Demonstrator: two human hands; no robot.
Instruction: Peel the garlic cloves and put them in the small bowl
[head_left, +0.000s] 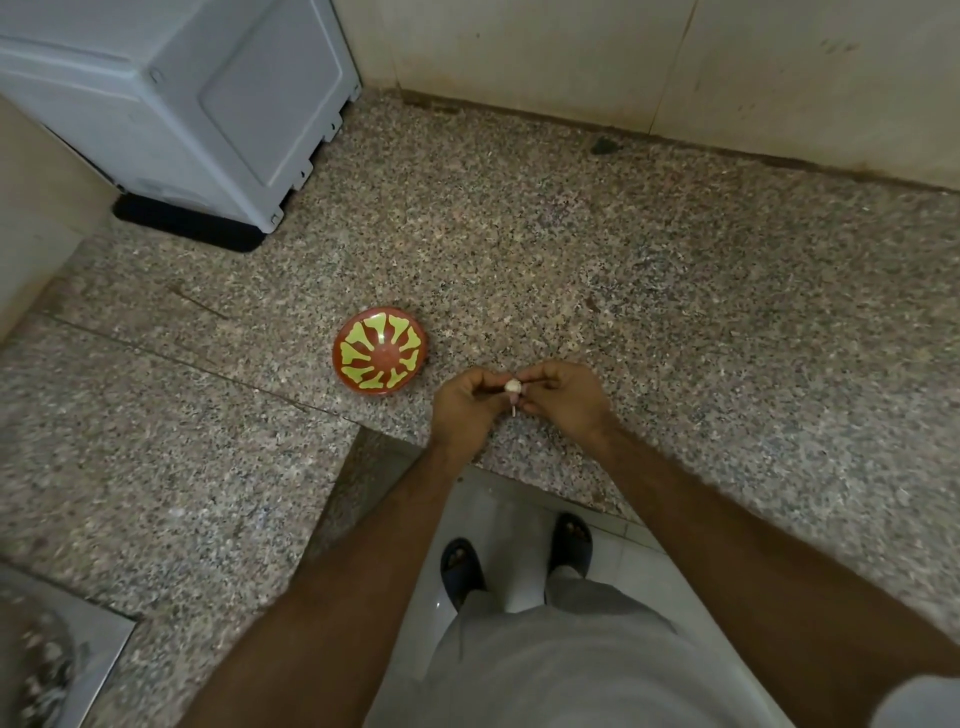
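Observation:
A small red bowl (381, 354) with a yellow-green pattern inside stands on the speckled granite counter (571, 260); I see nothing in it. Just right of the bowl, both my hands meet over the counter's front edge. My left hand (467, 402) and my right hand (563, 397) pinch a pale garlic piece (513, 387) between their fingertips. A thin strip of skin or stem hangs down below the garlic. The fingers hide most of the garlic.
A white appliance (208, 104) on a black base stands at the back left. A tiled wall (623, 62) runs along the back. A steel sink edge (78, 649) shows at the lower left. The floor and my feet in sandals (514, 561) lie below.

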